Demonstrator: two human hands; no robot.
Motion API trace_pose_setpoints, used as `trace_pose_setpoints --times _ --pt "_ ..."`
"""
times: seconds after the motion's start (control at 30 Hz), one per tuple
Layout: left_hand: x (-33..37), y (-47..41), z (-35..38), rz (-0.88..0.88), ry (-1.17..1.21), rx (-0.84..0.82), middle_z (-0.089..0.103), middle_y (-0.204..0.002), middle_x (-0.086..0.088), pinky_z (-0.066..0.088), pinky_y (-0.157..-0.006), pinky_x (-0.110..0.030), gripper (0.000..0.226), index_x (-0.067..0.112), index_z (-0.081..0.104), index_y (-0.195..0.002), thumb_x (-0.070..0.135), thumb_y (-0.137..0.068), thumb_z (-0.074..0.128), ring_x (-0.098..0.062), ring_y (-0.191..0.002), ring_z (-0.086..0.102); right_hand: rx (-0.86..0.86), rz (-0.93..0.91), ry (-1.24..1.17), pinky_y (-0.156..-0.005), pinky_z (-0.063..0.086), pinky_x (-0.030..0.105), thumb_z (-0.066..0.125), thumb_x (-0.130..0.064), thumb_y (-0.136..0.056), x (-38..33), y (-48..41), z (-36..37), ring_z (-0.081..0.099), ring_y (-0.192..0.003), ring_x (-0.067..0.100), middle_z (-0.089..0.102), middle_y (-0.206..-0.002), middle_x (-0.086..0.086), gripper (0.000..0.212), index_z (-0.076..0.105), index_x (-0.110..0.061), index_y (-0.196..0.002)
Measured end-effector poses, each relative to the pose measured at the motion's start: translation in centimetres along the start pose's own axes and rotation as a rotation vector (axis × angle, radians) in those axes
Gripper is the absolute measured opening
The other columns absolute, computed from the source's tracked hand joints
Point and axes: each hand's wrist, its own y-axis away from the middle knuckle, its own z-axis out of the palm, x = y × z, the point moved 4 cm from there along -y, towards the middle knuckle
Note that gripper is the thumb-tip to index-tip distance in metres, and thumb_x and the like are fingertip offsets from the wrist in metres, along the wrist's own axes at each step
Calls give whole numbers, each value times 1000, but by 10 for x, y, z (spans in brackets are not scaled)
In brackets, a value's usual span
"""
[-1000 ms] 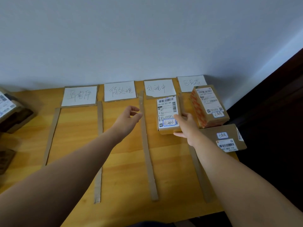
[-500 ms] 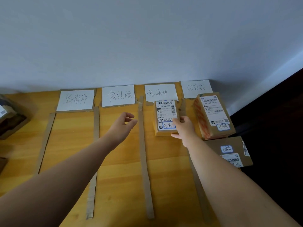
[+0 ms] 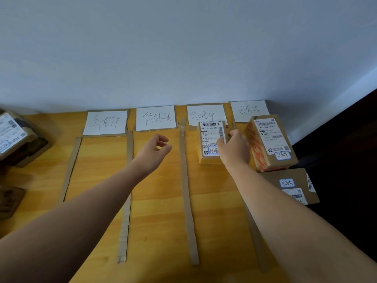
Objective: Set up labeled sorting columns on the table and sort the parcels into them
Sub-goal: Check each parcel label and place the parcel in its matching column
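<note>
Small brown cardboard parcel [image 3: 211, 142] lies flat at 1 o'clock on the wooden desk [image 3: 157, 201], right hand [image 3: 234, 149] grip resting on it, left hand [image 3: 154, 151] loosely curled, empty; further pushing risks the column's white paper label [image 3: 205, 115] being buckled.

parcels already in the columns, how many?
3. One in the third column, under the right hand; two in the fourth: an upright box and a flat box nearer. None visibly hidden.

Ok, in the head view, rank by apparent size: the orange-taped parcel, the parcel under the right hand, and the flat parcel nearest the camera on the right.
1. Orange-taped parcel, largest.
2. Flat parcel, though it is partly hidden and nearer the camera, so this rank is unsure.
3. Parcel under the right hand, smallest.
</note>
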Motion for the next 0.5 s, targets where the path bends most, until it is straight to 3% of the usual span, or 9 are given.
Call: trace_pose_setpoints --times 0.1,0.37,0.5 --pt "1 10 -18 30 -34 46 56 -115 1 42 -76 -26 30 18 49 -123 31 -96 52 -16 -100 56 42 -106 11 -84 50 34 55 -33 -92 -22 13 -6 50 -112 21 53 -125 5 39 47 -16 -126" --pt "-23 49 -86 49 -72 175 56 -117 2 42 -76 -25 31 17 50 -124 29 -96 53 -14 -101 56 -35 -238 -26 -93 46 41 54 -28 -91 -87 71 14 49 -113 23 51 -127 5 37 48 -17 -126" --pt "-48 67 -135 44 -92 224 56 -117 3 42 -65 -21 28 19 51 -122 29 -96 52 -13 -99 56 -101 -281 -106 -90 50 43 54 -28 -92 -127 106 39 53 -111 22 50 -130 4 38 47 -18 -128"
